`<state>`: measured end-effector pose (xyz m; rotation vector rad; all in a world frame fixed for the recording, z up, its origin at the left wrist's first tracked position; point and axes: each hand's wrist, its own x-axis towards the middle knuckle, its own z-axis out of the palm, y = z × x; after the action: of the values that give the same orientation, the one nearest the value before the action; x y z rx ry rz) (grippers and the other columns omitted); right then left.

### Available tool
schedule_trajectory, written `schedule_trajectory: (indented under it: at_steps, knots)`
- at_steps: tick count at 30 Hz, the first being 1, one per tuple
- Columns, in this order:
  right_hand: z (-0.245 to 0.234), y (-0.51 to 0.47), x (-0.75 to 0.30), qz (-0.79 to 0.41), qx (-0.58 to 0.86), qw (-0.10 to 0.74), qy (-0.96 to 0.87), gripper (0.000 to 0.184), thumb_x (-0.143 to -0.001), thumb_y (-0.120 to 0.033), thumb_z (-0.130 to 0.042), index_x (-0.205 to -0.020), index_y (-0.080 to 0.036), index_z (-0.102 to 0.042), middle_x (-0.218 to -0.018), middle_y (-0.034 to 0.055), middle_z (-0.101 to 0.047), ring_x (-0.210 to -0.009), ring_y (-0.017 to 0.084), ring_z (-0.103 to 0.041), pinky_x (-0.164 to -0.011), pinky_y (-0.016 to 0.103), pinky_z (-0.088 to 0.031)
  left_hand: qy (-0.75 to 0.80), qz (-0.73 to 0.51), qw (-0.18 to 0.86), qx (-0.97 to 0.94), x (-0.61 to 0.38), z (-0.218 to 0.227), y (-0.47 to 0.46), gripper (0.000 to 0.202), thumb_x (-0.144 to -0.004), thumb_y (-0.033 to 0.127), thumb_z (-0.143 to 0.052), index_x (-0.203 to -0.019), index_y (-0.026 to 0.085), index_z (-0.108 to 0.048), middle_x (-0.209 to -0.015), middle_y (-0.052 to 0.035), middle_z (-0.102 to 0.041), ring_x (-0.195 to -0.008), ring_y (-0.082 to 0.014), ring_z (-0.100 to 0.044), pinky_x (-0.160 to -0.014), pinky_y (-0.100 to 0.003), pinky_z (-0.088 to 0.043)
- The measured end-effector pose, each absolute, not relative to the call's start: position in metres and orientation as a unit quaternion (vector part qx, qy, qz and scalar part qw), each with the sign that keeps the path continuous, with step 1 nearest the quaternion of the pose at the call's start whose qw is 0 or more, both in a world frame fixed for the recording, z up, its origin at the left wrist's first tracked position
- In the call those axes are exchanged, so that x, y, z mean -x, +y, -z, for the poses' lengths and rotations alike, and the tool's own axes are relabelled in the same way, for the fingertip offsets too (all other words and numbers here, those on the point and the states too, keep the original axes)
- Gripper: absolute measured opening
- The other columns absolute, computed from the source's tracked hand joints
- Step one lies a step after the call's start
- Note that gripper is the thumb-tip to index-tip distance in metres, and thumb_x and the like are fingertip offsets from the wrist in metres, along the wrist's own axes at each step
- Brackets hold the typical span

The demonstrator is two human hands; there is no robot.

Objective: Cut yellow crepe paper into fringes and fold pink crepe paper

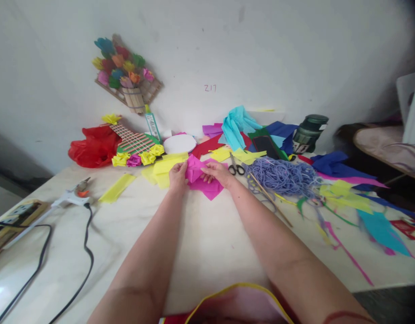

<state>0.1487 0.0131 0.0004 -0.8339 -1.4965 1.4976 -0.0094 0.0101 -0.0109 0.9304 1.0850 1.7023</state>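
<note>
Both my hands meet over the middle of the table, pinching a folded piece of magenta crepe paper (194, 168). My left hand (178, 176) grips its left edge between thumb and fingers. On the other side, my right hand (216, 173) is closed on the right edge. Below them lies another magenta paper sheet (211, 191), flat with pointed corners. Yellow paper sheets (162, 172) spread just left of my left hand. Beside my right hand rest scissors with black handles (236, 169), and a tangled heap of purple-blue yarn (283, 175) is further right.
A glue gun (74, 197) with its black cord lies at left near a power strip (16, 222). Behind stand a stick craft with paper flowers (136, 144), a white disc (179, 144) and a dark green jar (310, 134). Paper scraps (382, 229) cover the right side.
</note>
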Motion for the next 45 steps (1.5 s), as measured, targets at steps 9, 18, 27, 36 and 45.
schedule_trajectory:
  at_steps: [9,18,27,36,45]
  knots:
    - [-0.003,0.013,-0.143,-0.546,0.413,0.471,-0.556,0.031,-0.061,-0.035,-0.071,-0.058,-0.016,-0.046,-0.039,-0.0034,-0.055,-0.031,0.008,-0.049,-0.032,0.016,-0.037,0.417,-0.671,0.486,-0.374,0.0,0.006,0.006,0.04,-0.054,0.04,-0.072,-0.08,0.015,-0.056,-0.057,0.0026,-0.058,-0.044,-0.0071,-0.049,-0.042,-0.019,-0.036]
    - [-0.001,0.015,-0.144,-0.541,0.42,0.487,-0.542,0.024,-0.065,-0.026,-0.066,-0.059,-0.017,-0.045,-0.038,-0.0047,-0.054,-0.033,0.009,-0.051,-0.031,0.015,-0.037,0.373,-0.654,0.506,-0.42,0.001,0.007,0.003,0.047,-0.054,0.034,-0.073,-0.095,0.014,-0.061,-0.066,-0.0006,-0.062,-0.052,-0.0093,-0.054,-0.053,-0.023,-0.043]
    - [-0.002,0.015,-0.144,-0.548,0.414,0.484,-0.542,0.013,-0.07,-0.021,-0.058,-0.064,-0.017,-0.046,-0.039,-0.0055,-0.053,-0.034,0.01,-0.052,-0.03,0.016,-0.037,0.364,-0.637,0.512,-0.447,0.0,0.004,0.0,0.048,-0.052,0.03,-0.074,-0.095,0.014,-0.06,-0.07,-0.0025,-0.063,-0.06,-0.0115,-0.057,-0.059,-0.025,-0.045]
    - [0.0,0.017,-0.143,-0.548,0.421,0.478,-0.542,0.021,-0.069,-0.03,-0.062,-0.065,-0.017,-0.045,-0.04,-0.0046,-0.055,-0.034,0.01,-0.054,-0.029,0.015,-0.036,0.407,-0.632,0.468,-0.465,0.002,0.009,0.006,0.036,-0.055,0.026,-0.068,-0.089,0.015,-0.063,-0.071,-0.0023,-0.062,-0.061,-0.0115,-0.054,-0.056,-0.023,-0.043]
    - [0.0,0.017,-0.142,-0.544,0.427,0.483,-0.537,0.021,-0.069,-0.03,-0.062,-0.066,-0.018,-0.045,-0.04,-0.0047,-0.055,-0.033,0.011,-0.054,-0.028,0.016,-0.037,0.387,-0.613,0.49,-0.484,0.001,0.011,0.003,0.042,-0.056,0.032,-0.07,-0.093,0.014,-0.062,-0.077,-0.0053,-0.064,-0.067,-0.0149,-0.058,-0.063,-0.028,-0.046]
